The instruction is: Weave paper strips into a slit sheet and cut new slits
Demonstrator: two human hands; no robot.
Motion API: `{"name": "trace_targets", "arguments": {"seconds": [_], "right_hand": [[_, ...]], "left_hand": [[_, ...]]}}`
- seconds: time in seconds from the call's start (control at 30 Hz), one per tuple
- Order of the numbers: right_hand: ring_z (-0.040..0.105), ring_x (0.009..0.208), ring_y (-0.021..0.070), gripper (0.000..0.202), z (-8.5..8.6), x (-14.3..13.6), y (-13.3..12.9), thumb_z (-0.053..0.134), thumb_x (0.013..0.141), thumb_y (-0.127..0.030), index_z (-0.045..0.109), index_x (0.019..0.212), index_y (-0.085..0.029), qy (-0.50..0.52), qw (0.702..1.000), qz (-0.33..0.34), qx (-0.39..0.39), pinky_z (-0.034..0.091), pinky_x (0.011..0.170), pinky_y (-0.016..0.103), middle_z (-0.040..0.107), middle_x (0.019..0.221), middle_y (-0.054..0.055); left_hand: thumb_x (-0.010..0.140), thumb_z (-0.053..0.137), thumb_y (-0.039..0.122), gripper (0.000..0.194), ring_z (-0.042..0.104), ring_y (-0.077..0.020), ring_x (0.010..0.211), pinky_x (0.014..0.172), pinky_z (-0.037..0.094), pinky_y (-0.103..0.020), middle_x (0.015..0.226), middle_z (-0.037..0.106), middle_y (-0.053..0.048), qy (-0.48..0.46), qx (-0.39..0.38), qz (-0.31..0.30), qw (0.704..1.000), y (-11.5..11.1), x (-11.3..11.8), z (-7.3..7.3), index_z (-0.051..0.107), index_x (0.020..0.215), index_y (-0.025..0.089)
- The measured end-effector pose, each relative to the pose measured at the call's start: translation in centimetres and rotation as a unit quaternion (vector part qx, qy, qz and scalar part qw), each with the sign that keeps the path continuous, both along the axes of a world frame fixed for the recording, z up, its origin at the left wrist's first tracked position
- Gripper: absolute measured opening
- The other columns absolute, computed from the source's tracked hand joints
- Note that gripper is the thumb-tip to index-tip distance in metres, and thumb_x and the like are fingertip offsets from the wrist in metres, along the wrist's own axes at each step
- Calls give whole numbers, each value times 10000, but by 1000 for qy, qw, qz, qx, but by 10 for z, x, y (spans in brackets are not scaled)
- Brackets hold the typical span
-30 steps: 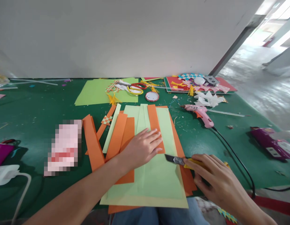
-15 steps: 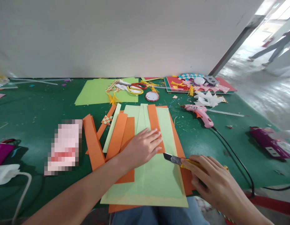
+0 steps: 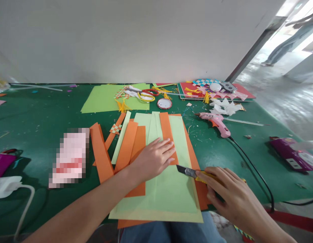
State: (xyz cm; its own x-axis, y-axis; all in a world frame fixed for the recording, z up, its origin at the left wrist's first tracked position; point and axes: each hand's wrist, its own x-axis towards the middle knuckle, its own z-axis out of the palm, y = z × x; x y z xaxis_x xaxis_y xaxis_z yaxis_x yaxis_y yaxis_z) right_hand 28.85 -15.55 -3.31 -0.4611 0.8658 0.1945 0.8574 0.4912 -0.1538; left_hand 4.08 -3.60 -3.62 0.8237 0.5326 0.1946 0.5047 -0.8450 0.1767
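My left hand (image 3: 156,157) lies flat with fingers stretched over an orange paper strip (image 3: 166,126) and the light green paper sheet (image 3: 176,192) beneath it. My right hand (image 3: 227,189) is wrapped round a yellow utility knife (image 3: 190,172). Its dark blade points left, with the tip close to the strip's near end; whether it touches the paper I cannot tell. Left of my left hand are more orange strips (image 3: 127,143) and a narrow pale green strip (image 3: 121,138). Orange paper (image 3: 202,192) shows from under the green sheets.
Scissors (image 3: 146,94) lie on bright green paper (image 3: 101,98) at the back, near a round lid (image 3: 164,103). A pink glue gun (image 3: 214,121) with a black cord lies to the right, before a purple device (image 3: 293,153). A white plug (image 3: 7,187) sits at left.
Both hands and the knife stay almost still. In the background at upper right, a walking person's legs have shifted.
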Motion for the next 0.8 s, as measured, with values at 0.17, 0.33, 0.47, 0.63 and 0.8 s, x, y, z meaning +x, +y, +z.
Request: {"name": "trace_targets", "arguments": {"seconds": [0.17, 0.33, 0.47, 0.63, 0.8], "right_hand": [[560, 850, 210, 389, 1, -1, 1, 458, 833, -82, 548, 1197, -187, 2, 1000, 6, 2, 458, 729, 374, 571, 1052, 108], [568, 845, 207, 384, 3, -1, 0, 455, 837, -86, 554, 1192, -193, 4, 1000, 5, 1, 464, 728, 371, 578, 1055, 107], [572, 844, 208, 381, 2, -1, 1, 453, 833, -88, 562, 1183, -192, 1, 1000, 3, 4, 473, 727, 373, 584, 1050, 106], [587, 828, 203, 374, 2, -3, 1, 442, 836, -101, 576, 1175, -188, -3, 1000, 1, 19, 488, 714, 365, 596, 1040, 104], [594, 862, 223, 360, 5, -12, -2, 412, 858, -98, 553, 1183, -166, -8, 1000, -4, 12, 511, 735, 403, 588, 1039, 117]], "left_hand": [[983, 356, 327, 392, 397, -218, 1326, 1120, 291, -436, 1369, 519, -69, 3, -1, 0, 1000, 0, 0, 0, 532, 1287, 152], [981, 363, 325, 387, 397, -218, 1326, 1121, 288, -431, 1366, 522, -68, -4, 4, 0, 1000, 0, 0, -1, 535, 1282, 153], [982, 361, 326, 387, 400, -219, 1324, 1120, 288, -433, 1366, 522, -70, -6, 1, -2, 1000, 0, -1, -1, 535, 1282, 155], [977, 379, 323, 379, 402, -226, 1323, 1119, 289, -438, 1359, 528, -75, -6, 1, -1, 1000, 0, 0, -1, 543, 1272, 150], [981, 368, 326, 387, 404, -223, 1321, 1117, 296, -436, 1360, 526, -80, -11, 9, 0, 1000, 1, -1, -2, 539, 1275, 141]]}}
